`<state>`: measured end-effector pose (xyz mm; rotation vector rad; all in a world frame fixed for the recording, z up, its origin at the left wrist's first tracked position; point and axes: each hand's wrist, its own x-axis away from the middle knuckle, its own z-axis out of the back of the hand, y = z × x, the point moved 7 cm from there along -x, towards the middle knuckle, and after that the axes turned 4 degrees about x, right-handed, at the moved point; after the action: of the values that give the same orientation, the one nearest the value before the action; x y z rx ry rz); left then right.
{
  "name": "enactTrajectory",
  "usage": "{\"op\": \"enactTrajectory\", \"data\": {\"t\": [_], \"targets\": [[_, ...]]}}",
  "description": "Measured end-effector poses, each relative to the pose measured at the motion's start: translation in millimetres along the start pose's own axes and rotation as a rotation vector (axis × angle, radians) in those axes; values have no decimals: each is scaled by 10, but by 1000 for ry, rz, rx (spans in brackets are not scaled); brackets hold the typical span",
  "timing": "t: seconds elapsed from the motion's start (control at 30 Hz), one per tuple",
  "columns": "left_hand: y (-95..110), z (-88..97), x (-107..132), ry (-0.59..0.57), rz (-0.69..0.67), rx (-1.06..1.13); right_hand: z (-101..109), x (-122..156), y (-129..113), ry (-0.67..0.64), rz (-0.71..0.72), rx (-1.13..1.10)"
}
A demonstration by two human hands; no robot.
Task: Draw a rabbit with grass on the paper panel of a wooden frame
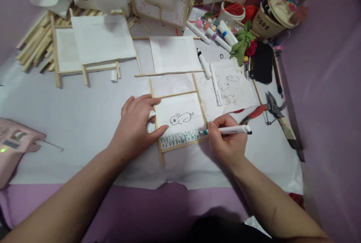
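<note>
My right hand (228,139) is closed round a white marker pen (234,129) with a green tip. That tip meets the right end of a strip of green grass drawn on a white paper panel (180,104). Above the grass, the panel carries an outlined rabbit (182,118). A thin wooden stick frame (199,100) borders the paper. My left hand (138,122) lies on the frame's left side, its fingers spread and thumb on the paper. A small white piece (152,114) shows between thumb and fingers; I cannot tell whether it is held.
Framed blank panels (104,38) and a bundle of sticks (36,47) lie at the back left. A pink device (17,145) stands at the left edge. To the right are loose markers (216,85), a sketch sheet (242,92), pruning shears (273,105) and a black phone-like object (262,62).
</note>
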<state>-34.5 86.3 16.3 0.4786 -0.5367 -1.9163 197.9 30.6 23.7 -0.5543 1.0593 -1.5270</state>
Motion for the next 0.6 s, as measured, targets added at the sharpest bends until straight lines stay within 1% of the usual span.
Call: {"op": "enactTrajectory", "data": {"t": [0.1,0.3,0.5,0.6], "targets": [[-1,-3,-1,-7,8,-2,1,-3,3,11,-4,-11],[8,5,-2,3,5,0,33,-28,-34,36,21,46],[9,9,-7,0,-1,0,94,-70,-94,69,91,57],[14,9,-9,-3,-3,1,94,-80,-74,67,81,75]]}}
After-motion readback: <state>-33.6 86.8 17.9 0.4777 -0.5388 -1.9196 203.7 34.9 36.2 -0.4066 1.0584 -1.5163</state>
